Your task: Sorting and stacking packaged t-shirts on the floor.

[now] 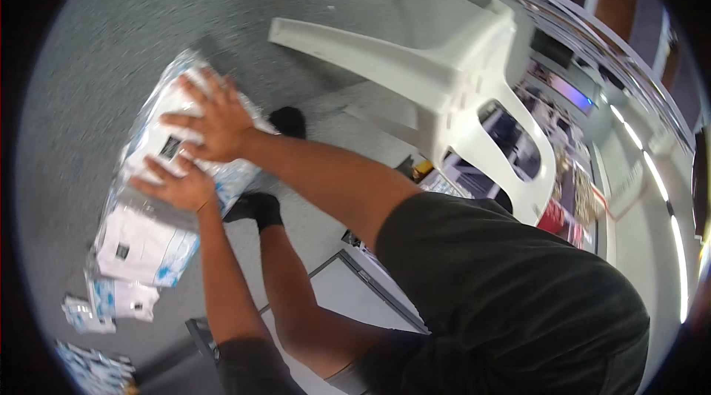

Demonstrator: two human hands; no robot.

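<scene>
Rm. interior: grey flr. (89, 91) at l. and top; wht. plastic chair (474, 80), upper ctr.-rt.; pale wall (638, 236) w/ bright linear lts. (679, 265), far rt.

- Wrapped package (170, 146) on floor (74, 173); left hand (185, 188), right hand (221, 125) upon it.
- More packets (127, 297) below it in view.
- Plastic armchair (474, 73) to package's right.

The packages (141, 243) are white with blue blotches, the chair (463, 69) off-white, the floor (96, 106) grey.

White-and-blue package (169, 147) in clear, glossy plastic — dark square on top — lying flat, on grey floor (74, 151)
</scene>
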